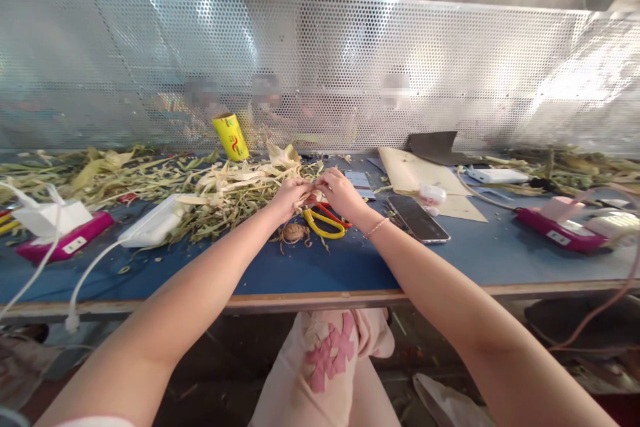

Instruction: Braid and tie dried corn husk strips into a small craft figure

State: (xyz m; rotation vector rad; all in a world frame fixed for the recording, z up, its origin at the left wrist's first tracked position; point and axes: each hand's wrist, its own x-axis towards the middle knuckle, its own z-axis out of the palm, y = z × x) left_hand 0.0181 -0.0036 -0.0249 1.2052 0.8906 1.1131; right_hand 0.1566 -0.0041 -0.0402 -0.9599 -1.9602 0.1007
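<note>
My left hand (292, 196) and my right hand (342, 192) meet over the middle of the table. The fingers of both are pinched together on a small pale piece (314, 198) that looks like dried corn husk; the fingers hide most of it. Just below them lie scissors with yellow handles (326, 232), and a red-orange handle (340, 217) shows beside these. A small brown ball of twine (293, 233) sits under my left hand. Left of the hands spreads a heap of dried corn husks (225, 181), partly shredded into strips.
A perforated metal screen (330, 67) rises along the table's back, a yellow tube (231, 137) before it. To the right are a phone (419, 219), an earbud case (433, 195) and card sheets (420, 170). Magenta power strips (65, 240) with cables and a white box (156, 220) flank the work area.
</note>
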